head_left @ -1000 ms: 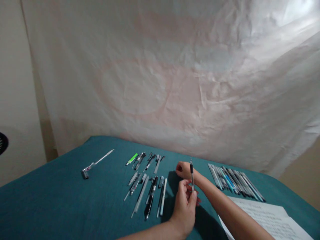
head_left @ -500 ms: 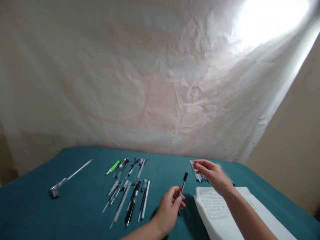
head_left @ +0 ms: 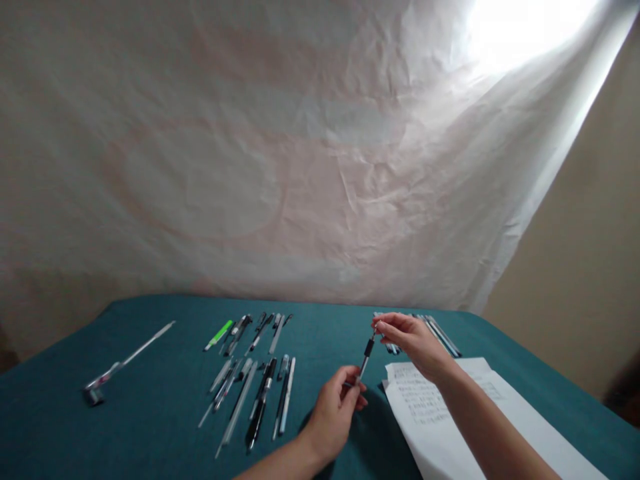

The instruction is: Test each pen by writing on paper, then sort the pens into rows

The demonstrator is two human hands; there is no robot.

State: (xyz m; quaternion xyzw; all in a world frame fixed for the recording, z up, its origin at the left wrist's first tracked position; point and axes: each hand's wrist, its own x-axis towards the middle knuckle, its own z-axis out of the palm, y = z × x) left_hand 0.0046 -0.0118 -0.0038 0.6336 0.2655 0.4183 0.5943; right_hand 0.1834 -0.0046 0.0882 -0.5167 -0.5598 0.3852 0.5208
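A pen with a clear barrel and black grip stands tilted above the green cloth, its tip pointing up. Its lower end is pinched between the thumb and fingers of my left hand. At the upper end, my right hand has thumb and forefinger closed round the pen's tip; any small part between those fingertips is too small to make out. Behind my right hand lies a row of pens or refills, partly hidden by it.
Stacked paper sheets with handwriting lie under my right forearm. Left of my hands are two rows of pens and pen parts, plus a green highlighter. Farther left is a thin white stick with a dark end. A pale sheet hangs behind the table.
My right hand has come down and left onto the pen's tip, which stood free before. My left hand keeps its hold. The whole view has shifted slightly.
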